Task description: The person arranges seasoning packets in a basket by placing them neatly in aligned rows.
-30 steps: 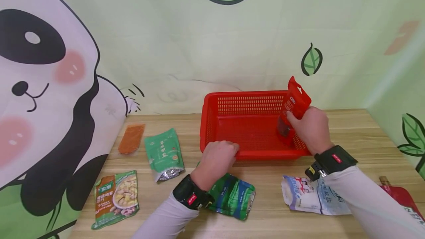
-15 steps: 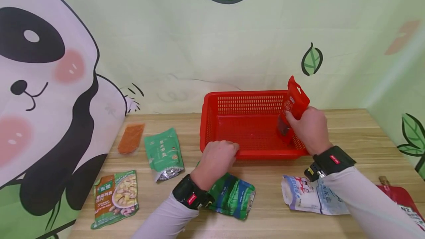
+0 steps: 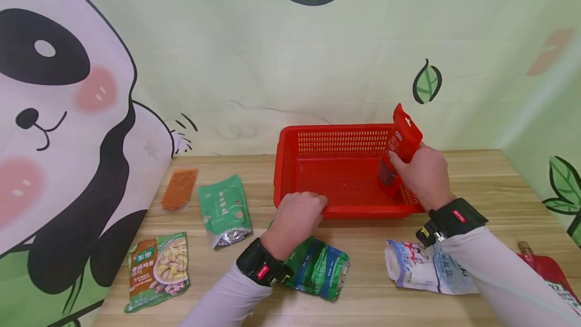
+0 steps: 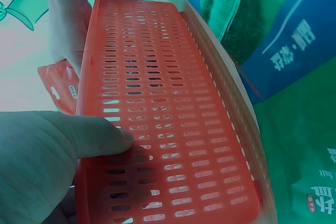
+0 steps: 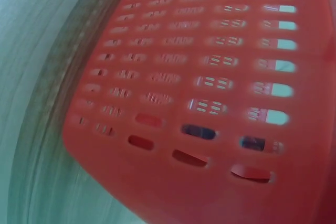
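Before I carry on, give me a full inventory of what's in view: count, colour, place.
Basket: 1, red, back of table
Slim packet: 1, red, in basket's right end
Small packet: 1, orange-brown, back left
Pouch with silvery end: 1, green, left of basket
Food-picture packet: 1, brown and green, front left
Glossy packet: 1, green and blue, in front of basket
Pale packet: 1, white and blue, front right
Capped pouch: 1, red, right edge
Table: 1, light wood, beneath everything
Backdrop: pale green, panda and leaves, behind
Left hand: 1, on basket's front rim
Right hand: 1, holding slim packet
Wristbands: 2, black, on both wrists
Sleeves: 2, whitish, on both forearms
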The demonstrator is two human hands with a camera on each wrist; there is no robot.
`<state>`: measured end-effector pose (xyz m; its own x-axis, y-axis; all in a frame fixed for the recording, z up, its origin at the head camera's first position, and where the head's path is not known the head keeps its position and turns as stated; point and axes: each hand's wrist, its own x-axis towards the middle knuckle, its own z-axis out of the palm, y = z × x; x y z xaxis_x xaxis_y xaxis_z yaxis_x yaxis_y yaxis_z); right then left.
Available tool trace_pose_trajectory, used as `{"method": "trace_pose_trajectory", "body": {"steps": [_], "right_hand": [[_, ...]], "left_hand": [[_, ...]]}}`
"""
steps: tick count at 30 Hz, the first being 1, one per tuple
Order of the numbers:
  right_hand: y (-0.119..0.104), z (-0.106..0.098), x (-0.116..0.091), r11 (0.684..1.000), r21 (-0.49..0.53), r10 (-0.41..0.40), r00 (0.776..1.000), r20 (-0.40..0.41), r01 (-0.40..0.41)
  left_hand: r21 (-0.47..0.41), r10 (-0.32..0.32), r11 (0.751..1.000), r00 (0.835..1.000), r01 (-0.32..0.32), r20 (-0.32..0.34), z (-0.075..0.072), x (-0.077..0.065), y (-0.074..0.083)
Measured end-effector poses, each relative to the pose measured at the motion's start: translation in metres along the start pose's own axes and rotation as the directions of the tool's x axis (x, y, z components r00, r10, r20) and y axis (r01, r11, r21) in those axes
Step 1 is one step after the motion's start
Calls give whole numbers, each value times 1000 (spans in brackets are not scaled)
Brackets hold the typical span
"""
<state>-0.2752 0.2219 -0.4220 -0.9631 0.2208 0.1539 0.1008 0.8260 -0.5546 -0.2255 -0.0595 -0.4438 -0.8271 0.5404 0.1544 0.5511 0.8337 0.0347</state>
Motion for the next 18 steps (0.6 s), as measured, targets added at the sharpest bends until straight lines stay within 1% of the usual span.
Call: {"method": "trace_pose_trajectory", "body": {"steps": [3, 7, 10, 14, 18], "right_hand": [[-1, -1, 2, 1000, 0, -10, 1000, -4, 10], [-2, -3, 3, 1000, 0, -23, 1000, -4, 23], [-2, -7, 2, 999, 14, -32, 999, 12, 32], [-2, -16, -2, 999, 30, -18, 999, 39, 17], [0, -28, -13, 1000, 19, 10, 997, 70, -11]], "left_hand": [[3, 4, 1000, 1000, -4, -7, -2, 1, -1], [5, 0, 1000, 1000, 0, 1, -3, 2, -2], [4, -4, 1000, 1000, 4, 12, -4, 3, -2], [-4, 2, 1000, 1000, -2, 13, -4, 2, -2], [-3, 9, 1000, 1000, -9, 18, -4, 0, -1]]}}
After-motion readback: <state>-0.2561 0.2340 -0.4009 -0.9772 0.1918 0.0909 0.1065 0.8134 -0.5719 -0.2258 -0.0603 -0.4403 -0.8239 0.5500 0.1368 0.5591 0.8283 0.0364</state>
